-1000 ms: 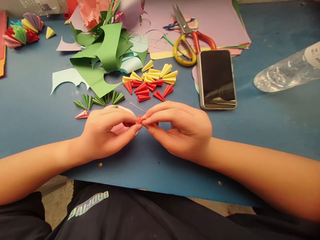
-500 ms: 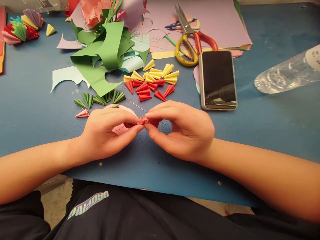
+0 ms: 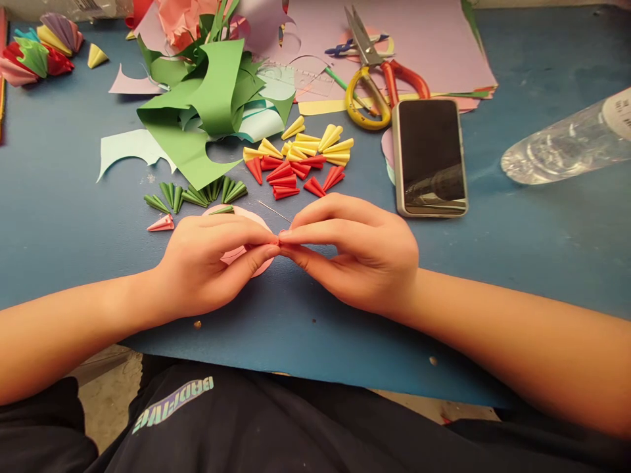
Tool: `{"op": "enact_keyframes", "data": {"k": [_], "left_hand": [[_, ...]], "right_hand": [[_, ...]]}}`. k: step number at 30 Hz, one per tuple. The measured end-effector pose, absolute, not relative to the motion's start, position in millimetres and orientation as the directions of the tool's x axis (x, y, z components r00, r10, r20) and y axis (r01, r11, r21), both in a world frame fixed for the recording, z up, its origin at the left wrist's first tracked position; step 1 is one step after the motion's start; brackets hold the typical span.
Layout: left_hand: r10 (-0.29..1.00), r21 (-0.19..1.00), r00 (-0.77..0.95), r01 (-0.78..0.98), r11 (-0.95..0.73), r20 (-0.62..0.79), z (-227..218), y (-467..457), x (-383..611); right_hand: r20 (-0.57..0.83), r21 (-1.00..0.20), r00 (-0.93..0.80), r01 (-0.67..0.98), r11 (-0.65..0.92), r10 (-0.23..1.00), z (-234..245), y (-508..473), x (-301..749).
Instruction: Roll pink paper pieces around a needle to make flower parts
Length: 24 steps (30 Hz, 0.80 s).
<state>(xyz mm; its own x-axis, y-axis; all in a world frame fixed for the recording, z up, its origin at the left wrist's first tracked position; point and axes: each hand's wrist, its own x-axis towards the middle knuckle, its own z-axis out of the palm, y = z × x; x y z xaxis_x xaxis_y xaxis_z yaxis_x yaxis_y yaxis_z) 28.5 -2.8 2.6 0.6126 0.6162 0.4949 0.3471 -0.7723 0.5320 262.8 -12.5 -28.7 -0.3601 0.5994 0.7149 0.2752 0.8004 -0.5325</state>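
My left hand (image 3: pixel 211 263) and my right hand (image 3: pixel 362 253) meet fingertip to fingertip over the table, both closed in a pinch. Between them is a small piece of curled pink paper (image 3: pixel 277 241), mostly hidden by the fingers. A thin needle (image 3: pixel 273 211) lies just behind my right fingertips. Under my left hand is a pink paper circle (image 3: pixel 261 268) with a green paper cone (image 3: pixel 221 210) by its far edge. Close by lie several green paper cones (image 3: pixel 197 196), a pink paper cone (image 3: pixel 160 223), red paper cones (image 3: pixel 282 175) and yellow paper cones (image 3: pixel 298 148).
Green paper scraps (image 3: pixel 217 92) lie heaped behind the cones. Scissors (image 3: pixel 369 72) rest on paper sheets (image 3: pixel 424 39), beside a phone (image 3: pixel 431 157). A clear bottle (image 3: pixel 557 144) lies at the right. Folded coloured paper pieces (image 3: pixel 39 56) sit at the far left.
My right fingertips have moved slightly left and closed further over the pink paper, so its curled ends are now mostly covered. More of the pink circle's near edge shows.
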Motion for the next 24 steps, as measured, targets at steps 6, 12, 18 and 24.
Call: {"op": "enact_keyframes", "data": {"k": [6,12,18,24], "left_hand": [[0.65,0.536,0.594,0.392,-0.748,0.474,1.0,-3.0,27.8],[0.696,0.586,0.586,0.413,-0.697,0.415,0.0,-2.9,27.5],[0.707,0.598,0.543,0.404,-0.693,0.453,-1.9,-5.3,28.0],[0.735,0.637,0.499,0.393,-0.664,0.459,-3.0,-7.3,29.6]], "right_hand": [[0.644,-0.702,-0.266,0.168,0.692,0.717,-33.1,-14.1,257.7],[0.61,-0.717,-0.262,0.219,0.661,0.748,-30.5,-14.3,257.1],[0.644,-0.686,-0.239,0.241,0.687,0.727,-30.0,-15.5,256.4],[0.654,-0.67,-0.233,0.264,0.694,0.72,-29.7,-17.3,254.8]]}}
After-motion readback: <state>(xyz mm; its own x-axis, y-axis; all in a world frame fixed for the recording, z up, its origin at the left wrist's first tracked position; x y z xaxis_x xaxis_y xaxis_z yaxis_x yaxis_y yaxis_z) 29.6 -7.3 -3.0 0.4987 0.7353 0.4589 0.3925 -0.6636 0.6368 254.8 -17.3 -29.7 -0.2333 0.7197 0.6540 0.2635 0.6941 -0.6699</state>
